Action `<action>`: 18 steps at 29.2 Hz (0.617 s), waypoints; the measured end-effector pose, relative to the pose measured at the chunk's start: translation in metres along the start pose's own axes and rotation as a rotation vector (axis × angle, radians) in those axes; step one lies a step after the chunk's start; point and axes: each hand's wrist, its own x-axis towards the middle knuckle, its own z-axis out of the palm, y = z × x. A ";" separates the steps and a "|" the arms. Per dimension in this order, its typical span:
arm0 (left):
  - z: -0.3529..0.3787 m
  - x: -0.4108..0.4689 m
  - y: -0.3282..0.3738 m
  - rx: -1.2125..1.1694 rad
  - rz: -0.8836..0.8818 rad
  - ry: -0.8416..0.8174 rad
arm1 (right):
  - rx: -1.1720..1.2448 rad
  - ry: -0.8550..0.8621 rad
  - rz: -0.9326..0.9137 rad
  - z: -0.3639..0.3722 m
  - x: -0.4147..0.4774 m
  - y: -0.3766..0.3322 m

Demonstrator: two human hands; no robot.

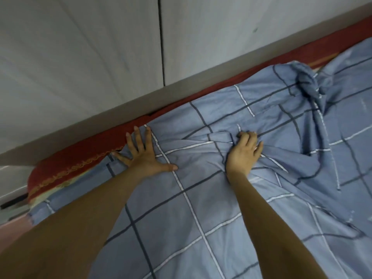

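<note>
A blue bedsheet (201, 198) with dark and white check lines lies spread over a bed, smooth near me and bunched into folds at the far right. My left hand (141, 154) presses flat on the sheet's far left edge, fingers spread and straight. My right hand (244, 152) has its fingers curled into a gathered fold of the sheet near the middle, gripping the cloth. Both bare forearms reach in from the bottom of the view.
A red mattress (80, 158) with a gold embroidered trim shows under the sheet along the far edge. Directly behind it stands a pale grey wardrobe (90, 67) with a dark door seam. A crumpled hump of sheet (306, 77) rises at the upper right.
</note>
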 end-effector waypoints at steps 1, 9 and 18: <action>0.002 0.001 -0.002 0.005 0.011 0.008 | -0.005 0.037 0.022 0.003 -0.002 0.000; 0.016 0.010 -0.010 0.033 0.042 0.095 | 0.018 0.197 -0.002 0.019 0.002 0.009; 0.026 0.003 -0.021 -0.023 0.143 0.231 | -0.186 -0.246 -0.118 -0.048 0.015 0.004</action>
